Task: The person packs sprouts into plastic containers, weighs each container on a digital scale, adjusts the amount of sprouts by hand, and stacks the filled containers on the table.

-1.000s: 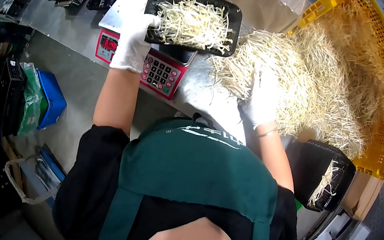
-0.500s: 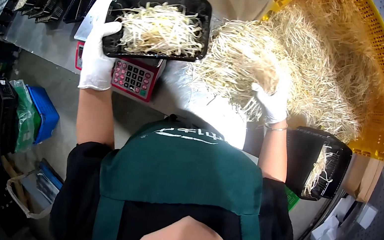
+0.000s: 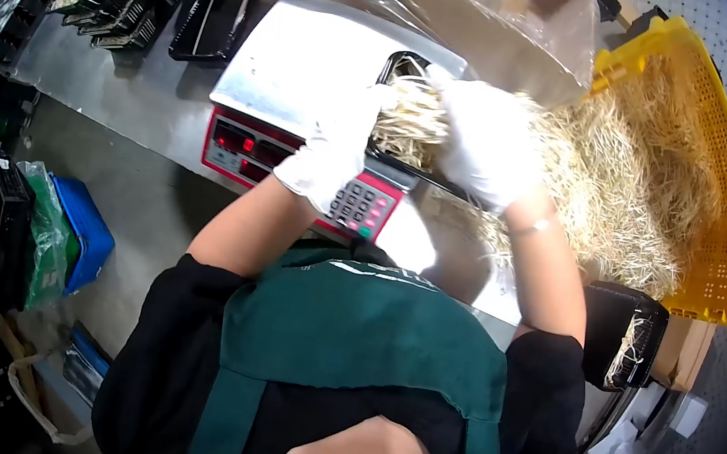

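"Left of the bench?"
"One blue bin. Green plastic sits between it and black crates."
"Right side?"
"One cardboard box; white pieces near it, nature unclear."
"Far edge?"
"Creased plastic sheeting, translucent."

- Red scale: glowing red digits on its display, too blurred to read.
- Scale's keypad: key marks too small to read.
- Green apron: white lettering, foreshortened and illegible.
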`<state>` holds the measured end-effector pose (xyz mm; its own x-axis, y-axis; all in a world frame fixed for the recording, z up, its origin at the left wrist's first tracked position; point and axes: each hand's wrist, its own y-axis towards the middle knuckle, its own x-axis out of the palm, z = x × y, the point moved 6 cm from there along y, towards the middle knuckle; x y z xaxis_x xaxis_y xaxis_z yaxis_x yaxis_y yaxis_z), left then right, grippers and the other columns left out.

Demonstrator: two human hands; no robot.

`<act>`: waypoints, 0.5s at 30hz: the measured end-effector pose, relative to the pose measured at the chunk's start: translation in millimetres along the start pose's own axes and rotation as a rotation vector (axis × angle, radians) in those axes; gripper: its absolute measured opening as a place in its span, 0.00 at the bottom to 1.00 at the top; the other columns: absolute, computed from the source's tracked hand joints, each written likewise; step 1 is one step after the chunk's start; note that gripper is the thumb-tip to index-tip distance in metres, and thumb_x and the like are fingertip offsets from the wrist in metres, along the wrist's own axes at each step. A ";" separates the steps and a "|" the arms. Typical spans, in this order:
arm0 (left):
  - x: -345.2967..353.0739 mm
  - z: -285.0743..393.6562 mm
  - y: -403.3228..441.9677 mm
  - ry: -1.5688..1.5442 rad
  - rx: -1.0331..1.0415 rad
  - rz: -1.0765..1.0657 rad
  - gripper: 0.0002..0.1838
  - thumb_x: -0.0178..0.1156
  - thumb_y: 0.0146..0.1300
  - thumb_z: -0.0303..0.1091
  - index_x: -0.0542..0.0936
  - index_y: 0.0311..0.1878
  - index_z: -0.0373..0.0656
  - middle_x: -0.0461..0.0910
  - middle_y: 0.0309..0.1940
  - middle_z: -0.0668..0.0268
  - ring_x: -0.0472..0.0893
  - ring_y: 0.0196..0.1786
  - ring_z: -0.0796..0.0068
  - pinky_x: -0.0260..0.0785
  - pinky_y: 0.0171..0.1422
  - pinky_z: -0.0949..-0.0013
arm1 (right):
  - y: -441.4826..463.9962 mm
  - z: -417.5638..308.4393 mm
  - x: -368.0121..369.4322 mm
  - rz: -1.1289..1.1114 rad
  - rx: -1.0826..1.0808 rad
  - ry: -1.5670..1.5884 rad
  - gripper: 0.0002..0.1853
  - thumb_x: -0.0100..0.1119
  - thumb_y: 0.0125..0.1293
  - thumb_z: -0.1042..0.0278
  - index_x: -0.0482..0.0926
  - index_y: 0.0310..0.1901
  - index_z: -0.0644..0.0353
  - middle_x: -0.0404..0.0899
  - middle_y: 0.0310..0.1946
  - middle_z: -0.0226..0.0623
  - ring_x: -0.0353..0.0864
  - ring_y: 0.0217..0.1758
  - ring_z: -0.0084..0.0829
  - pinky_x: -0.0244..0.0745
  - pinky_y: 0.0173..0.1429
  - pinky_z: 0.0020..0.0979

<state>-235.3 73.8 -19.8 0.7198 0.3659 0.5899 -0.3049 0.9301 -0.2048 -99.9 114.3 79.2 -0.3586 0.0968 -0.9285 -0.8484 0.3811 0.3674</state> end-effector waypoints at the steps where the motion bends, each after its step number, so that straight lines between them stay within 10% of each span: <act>1: -21.1 -1.0 5.5 0.038 0.047 0.024 0.20 0.55 0.63 0.30 0.73 0.57 0.32 0.79 0.48 0.58 0.81 0.47 0.65 0.77 0.52 0.65 | 16.5 -14.2 16.5 -0.029 -0.015 0.053 0.26 0.66 0.46 0.71 0.76 0.52 0.63 0.79 0.35 0.47 0.80 0.40 0.47 0.75 0.44 0.41; 4: -70.2 14.6 33.9 0.246 0.075 0.129 0.20 0.55 0.64 0.31 0.73 0.58 0.33 0.78 0.50 0.58 0.80 0.50 0.66 0.75 0.55 0.66 | 44.0 -27.7 47.0 -0.169 0.161 0.118 0.24 0.64 0.44 0.72 0.77 0.49 0.62 0.80 0.37 0.50 0.78 0.44 0.50 0.73 0.50 0.43; 9: 7.5 69.0 21.4 0.942 0.879 -0.298 0.29 0.54 0.69 0.41 0.65 0.68 0.34 0.76 0.56 0.50 0.76 0.58 0.56 0.65 0.66 0.59 | 56.7 -23.8 48.3 -0.295 0.138 0.199 0.32 0.71 0.39 0.57 0.76 0.48 0.62 0.79 0.40 0.48 0.77 0.49 0.47 0.71 0.55 0.43; 12: 38.0 61.5 5.9 1.272 0.725 -0.569 0.39 0.57 0.64 0.50 0.60 0.72 0.37 0.74 0.56 0.51 0.73 0.60 0.55 0.64 0.66 0.59 | 46.0 -24.3 15.4 -0.033 -0.196 0.006 0.36 0.72 0.39 0.51 0.75 0.52 0.61 0.79 0.42 0.44 0.76 0.53 0.44 0.68 0.59 0.42; 15: 48.0 61.3 -12.1 1.686 1.003 -0.502 0.42 0.60 0.61 0.55 0.62 0.72 0.40 0.75 0.54 0.51 0.77 0.53 0.56 0.66 0.60 0.62 | 16.7 6.0 5.0 -0.271 0.032 -0.134 0.38 0.73 0.38 0.48 0.75 0.53 0.59 0.78 0.43 0.41 0.75 0.52 0.42 0.65 0.61 0.42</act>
<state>-235.3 78.2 58.8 0.4021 0.3430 -0.8489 0.3247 0.8135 0.4825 -113.5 126.7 80.4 -0.0647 0.1074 -0.9921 -0.8925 0.4386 0.1057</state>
